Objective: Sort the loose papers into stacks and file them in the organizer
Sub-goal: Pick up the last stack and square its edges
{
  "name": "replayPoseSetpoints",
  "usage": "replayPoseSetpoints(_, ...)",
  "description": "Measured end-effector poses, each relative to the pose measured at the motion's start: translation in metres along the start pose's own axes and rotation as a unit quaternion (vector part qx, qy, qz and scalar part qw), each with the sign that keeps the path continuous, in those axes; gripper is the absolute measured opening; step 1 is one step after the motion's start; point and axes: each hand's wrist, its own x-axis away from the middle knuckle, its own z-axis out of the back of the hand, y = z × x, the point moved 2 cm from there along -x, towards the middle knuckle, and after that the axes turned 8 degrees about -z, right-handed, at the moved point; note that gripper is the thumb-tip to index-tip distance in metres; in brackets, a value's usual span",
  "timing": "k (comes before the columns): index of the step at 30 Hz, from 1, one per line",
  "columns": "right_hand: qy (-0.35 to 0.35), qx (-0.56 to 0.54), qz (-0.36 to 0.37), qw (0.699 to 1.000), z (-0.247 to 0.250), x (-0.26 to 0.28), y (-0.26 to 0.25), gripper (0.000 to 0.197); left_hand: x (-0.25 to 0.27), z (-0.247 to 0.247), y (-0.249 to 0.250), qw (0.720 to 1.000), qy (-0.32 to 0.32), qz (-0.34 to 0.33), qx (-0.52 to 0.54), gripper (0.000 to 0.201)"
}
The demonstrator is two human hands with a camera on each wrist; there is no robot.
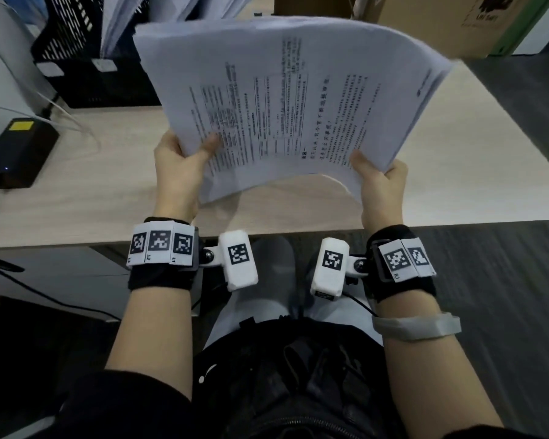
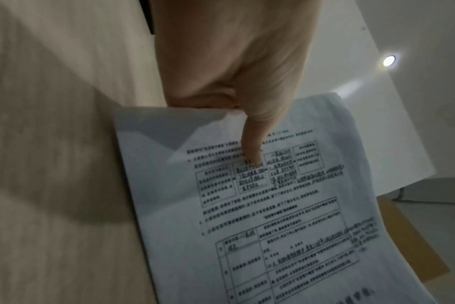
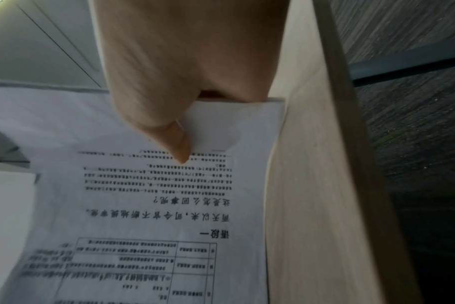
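Both the left hand (image 1: 179, 166) and right hand (image 1: 382, 182) pinch the paper stack (image 1: 286, 103) above the surface (image 1: 457, 172); bowed sheets may slip and fan out.

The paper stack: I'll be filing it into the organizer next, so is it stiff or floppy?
Probably floppy: the paper stack bows between the left hand and right hand. Its far edges look fanned, so sheets may slip apart.

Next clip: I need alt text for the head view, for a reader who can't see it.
Both hands, left hand and right hand, hold a stack of printed papers by its near edge above a light wooden desk, thumbs on top. A black mesh organizer with papers in it stands at the desk's far left.
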Motion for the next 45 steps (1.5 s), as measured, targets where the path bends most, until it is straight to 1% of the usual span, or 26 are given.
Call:
replayPoseSetpoints(2, 0.012, -0.006, -0.001, 1.000, 0.000, 0.000, -0.005, 0.018, -0.002, 0.000, 0.008, 1.000, 0.013, -0.021, 0.007, 0.030)
replayPoseSetpoints(4, 0.010, -0.014, -0.003, 1.000, 0.001, -0.002, -0.005, 0.014, -0.004, 0.003, 0.009, 0.999, 0.014, -0.033, 0.015, 0.028)
replayPoseSetpoints(5, 0.006, -0.015, -0.008, 1.000, 0.000, -0.002, -0.003, 0.011, -0.004, 0.005, 0.007, 0.999, 0.012, -0.028, 0.010, 0.026)
replayPoseSetpoints(7, -0.001, -0.001, -0.022, 1.000, 0.000, 0.000, 0.003, 0.008, 0.001, 0.007, -0.002, 1.000, -0.006, 0.006, -0.017, 0.028)
replayPoseSetpoints(9, -0.016, 0.011, -0.023, 1.000, -0.002, 0.004, 0.008, 0.011, 0.007, 0.006, -0.012, 0.997, -0.036, 0.049, -0.055, 0.035)
replayPoseSetpoints(11, -0.020, 0.013, -0.022, 0.999, -0.005, 0.007, 0.008, 0.018, 0.010, 0.006, -0.016, 0.993, -0.044, 0.073, -0.081, 0.035)
replayPoseSetpoints(15, -0.003, 0.007, -0.004, 1.000, -0.008, 0.003, 0.003, 0.021, 0.004, 0.007, -0.009, 0.995, -0.041, 0.052, -0.081, 0.035)
replayPoseSetpoints(18, -0.002, 0.003, -0.001, 1.000, -0.008, -0.001, 0.005, 0.016, 0.000, 0.010, -0.009, 0.996, -0.031, 0.045, -0.073, 0.035)
replayPoseSetpoints(20, -0.011, 0.005, -0.006, 1.000, -0.009, -0.001, 0.010, 0.012, 0.002, 0.012, -0.013, 0.997, -0.016, 0.054, -0.062, 0.035)
replayPoseSetpoints(23, -0.016, 0.013, -0.013, 1.000, -0.011, -0.001, 0.015, 0.018, 0.005, 0.012, -0.019, 0.995, -0.015, 0.083, -0.048, 0.034)
replayPoseSetpoints(25, -0.012, 0.010, -0.013, 1.000, -0.014, -0.004, 0.014, 0.015, 0.002, 0.012, -0.018, 0.994, -0.011, 0.091, -0.058, 0.035)
replayPoseSetpoints(26, -0.008, 0.009, -0.011, 1.000, -0.016, -0.006, 0.012, 0.013, -0.001, 0.013, -0.016, 0.994, -0.010, 0.086, -0.062, 0.035)
replayPoseSetpoints(28, -0.001, 0.010, -0.005, 1.000, -0.022, -0.010, 0.006, 0.011, -0.008, 0.017, -0.010, 0.996, -0.003, 0.053, -0.072, 0.032)
replayPoseSetpoints(30, -0.005, 0.006, 0.001, 1.000, -0.030, -0.013, -0.001, 0.014, -0.015, 0.024, 0.002, 0.998, 0.031, 0.006, -0.059, 0.031)
replayPoseSetpoints(32, -0.015, 0.000, 0.001, 1.000, -0.042, -0.017, -0.007, 0.023, -0.022, 0.034, 0.016, 0.996, 0.081, -0.042, -0.019, 0.030)
replayPoseSetpoints(34, -0.029, -0.011, -0.011, 0.999, -0.056, -0.020, -0.012, 0.025, -0.029, 0.042, 0.028, 0.988, 0.127, -0.077, 0.046, 0.030)
replayPoseSetpoints(35, -0.037, -0.017, -0.019, 0.999, -0.064, -0.022, -0.013, 0.023, -0.032, 0.045, 0.032, 0.983, 0.141, -0.079, 0.091, 0.032)
replayPoseSetpoints(36, -0.044, -0.021, -0.028, 0.998, -0.072, -0.024, -0.014, 0.021, -0.036, 0.048, 0.033, 0.978, 0.140, -0.071, 0.140, 0.034)
replayPoseSetpoints(37, -0.052, -0.025, -0.039, 0.998, -0.081, -0.025, -0.015, 0.018, -0.038, 0.049, 0.035, 0.976, 0.121, -0.058, 0.174, 0.036)
replayPoseSetpoints(38, -0.060, -0.032, -0.051, 0.996, -0.090, -0.027, -0.015, 0.017, -0.041, 0.049, 0.036, 0.978, 0.087, -0.046, 0.182, 0.037)
replayPoseSetpoints(39, -0.068, -0.038, -0.064, 0.995, -0.099, -0.028, -0.015, 0.016, -0.042, 0.048, 0.037, 0.985, 0.042, -0.036, 0.164, 0.036)
replayPoseSetpoints(41, -0.088, -0.048, -0.087, 0.991, -0.118, -0.029, -0.016, 0.017, -0.045, 0.044, 0.037, 0.996, -0.039, -0.013, 0.077, 0.035)
replayPoseSetpoints(42, -0.101, -0.050, -0.095, 0.989, -0.128, -0.030, -0.017, 0.018, -0.047, 0.042, 0.037, 0.998, -0.062, -0.003, 0.024, 0.036)
replayPoseSetpoints(43, -0.117, -0.049, -0.101, 0.987, -0.139, -0.031, -0.018, 0.019, -0.050, 0.040, 0.038, 0.997, -0.077, 0.002, -0.021, 0.035)
replayPoseSetpoints(45, -0.148, -0.046, -0.114, 0.981, -0.162, -0.034, -0.023, 0.016, -0.060, 0.037, 0.042, 0.993, -0.097, 0.001, -0.063, 0.025)
